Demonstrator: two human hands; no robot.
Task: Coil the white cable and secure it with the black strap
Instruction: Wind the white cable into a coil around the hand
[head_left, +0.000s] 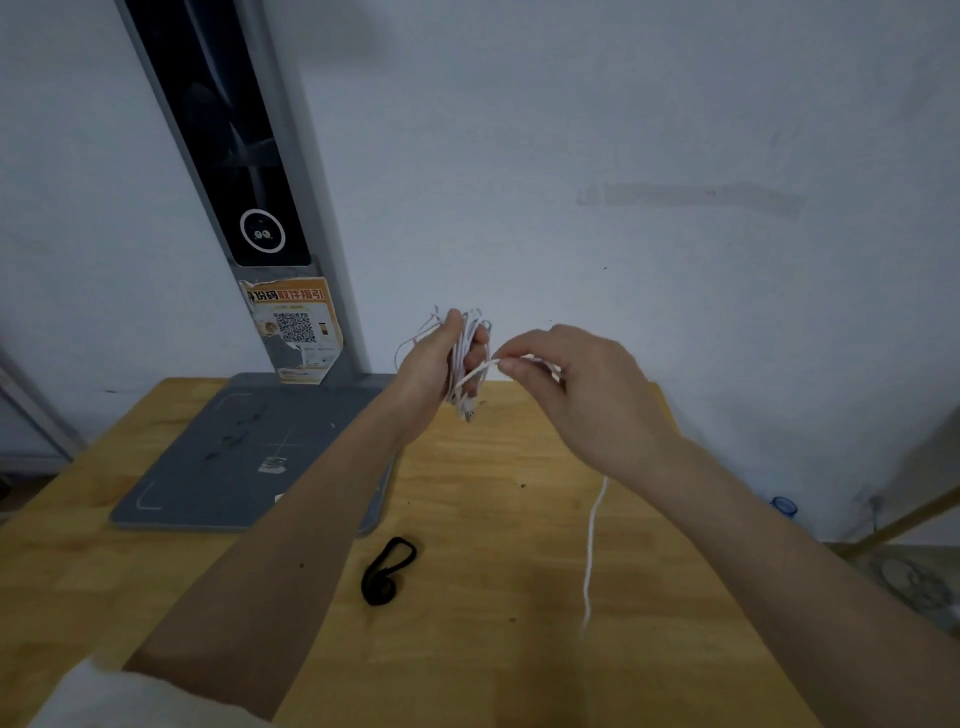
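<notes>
One wooden table (519, 519) is carrying one grey scale base (249, 457) and one black strap (388, 570), which is lying loose near the front, well apart from both hands. Both forearms are reaching forward above the table. The left hand (441, 358) is gripping one bundle of white cable (465, 353), fingers curled round the loops. The right hand (576, 384) is pinching a strand just beside it, while the cable's tail is hanging down past the wrist.
</notes>
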